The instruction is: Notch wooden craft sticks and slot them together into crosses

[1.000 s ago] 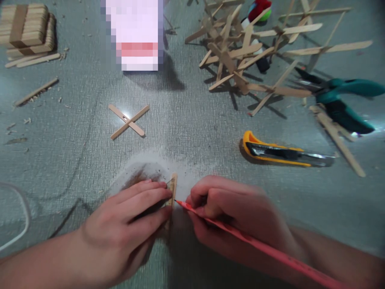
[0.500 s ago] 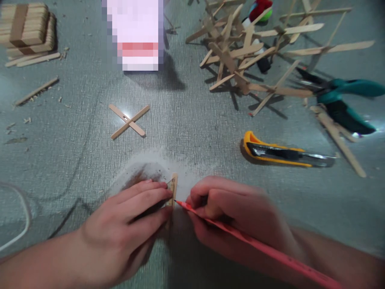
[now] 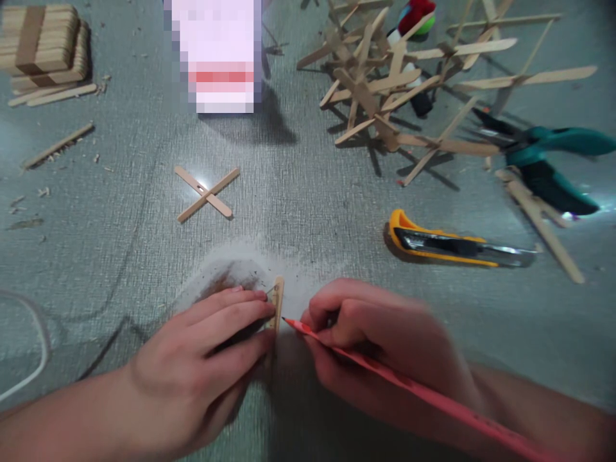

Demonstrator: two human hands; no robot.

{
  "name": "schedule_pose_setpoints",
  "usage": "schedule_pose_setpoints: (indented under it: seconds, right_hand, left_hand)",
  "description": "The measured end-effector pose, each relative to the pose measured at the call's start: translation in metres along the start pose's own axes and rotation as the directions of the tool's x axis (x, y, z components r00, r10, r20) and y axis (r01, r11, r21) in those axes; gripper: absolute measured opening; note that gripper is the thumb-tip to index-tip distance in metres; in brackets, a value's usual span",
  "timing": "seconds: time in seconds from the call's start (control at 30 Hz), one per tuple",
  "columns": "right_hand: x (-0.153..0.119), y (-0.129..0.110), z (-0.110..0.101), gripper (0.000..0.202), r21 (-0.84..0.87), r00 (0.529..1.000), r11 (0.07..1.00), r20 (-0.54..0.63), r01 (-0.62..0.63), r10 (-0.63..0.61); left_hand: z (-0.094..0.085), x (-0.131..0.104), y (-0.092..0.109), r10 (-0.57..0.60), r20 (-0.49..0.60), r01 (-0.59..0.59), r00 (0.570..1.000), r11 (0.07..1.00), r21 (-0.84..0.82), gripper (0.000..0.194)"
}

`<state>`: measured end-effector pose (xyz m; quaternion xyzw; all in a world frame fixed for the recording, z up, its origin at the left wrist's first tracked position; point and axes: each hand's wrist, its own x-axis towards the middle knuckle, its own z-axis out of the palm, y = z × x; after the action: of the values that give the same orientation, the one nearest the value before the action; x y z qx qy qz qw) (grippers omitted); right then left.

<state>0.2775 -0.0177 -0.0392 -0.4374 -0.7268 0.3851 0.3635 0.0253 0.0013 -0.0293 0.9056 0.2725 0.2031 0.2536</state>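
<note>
My left hand (image 3: 206, 350) presses a wooden craft stick (image 3: 279, 289) against the table, its fingertips closed along the stick's left side. The stick stands nearly lengthwise away from me, and its lower part is partly hidden by the fingers. A small dark mark shows near its far end. In my right hand (image 3: 370, 333) is a red pencil (image 3: 385, 369), gripped near its sharpened point. The pencil tip is just right of the stick, with a slight gap between them. Beyond my left hand, two craft sticks lie crossed in an X (image 3: 206, 194).
A yellow utility knife (image 3: 443, 240) lies ahead of my right hand. Teal-handled pliers (image 3: 534, 151) rest at the right, beside joined craft sticks (image 3: 385, 83). Banded stick bundles (image 3: 43, 45) sit at far left. A pixelated object (image 3: 221, 51) stands at the back; a white cable (image 3: 41, 340) curves at left.
The right hand has shifted slightly right, taking the pencil tip off the stick's edge. My left hand and the stick stay in place.
</note>
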Motion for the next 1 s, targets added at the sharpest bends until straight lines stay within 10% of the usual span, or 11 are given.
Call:
schedule_pose_setpoints:
  seconds: [0.3, 0.6, 1.0]
  right_hand:
    - [-0.003, 0.008, -0.002, 0.028, -0.215, 0.971, 0.950, 0.124, 0.226, -0.203]
    - [-0.005, 0.011, 0.001, 0.031, -0.215, 0.982, 0.963, 0.131, 0.164, -0.138]
    - [-0.004, 0.011, 0.001, 0.031, -0.186, 0.983, 0.969, 0.108, 0.165, -0.147]
  left_hand:
    - [0.003, 0.000, 0.002, 0.048, -0.069, -0.039, 0.996, 0.993, 0.115, 0.020]
    - [-0.001, -0.013, 0.010, 0.116, -0.029, -0.087, 0.993, 0.870, 0.485, 0.021]
    - [0.011, -0.009, 0.007, 0.081, -0.084, -0.061, 0.993, 0.974, 0.220, 0.021]
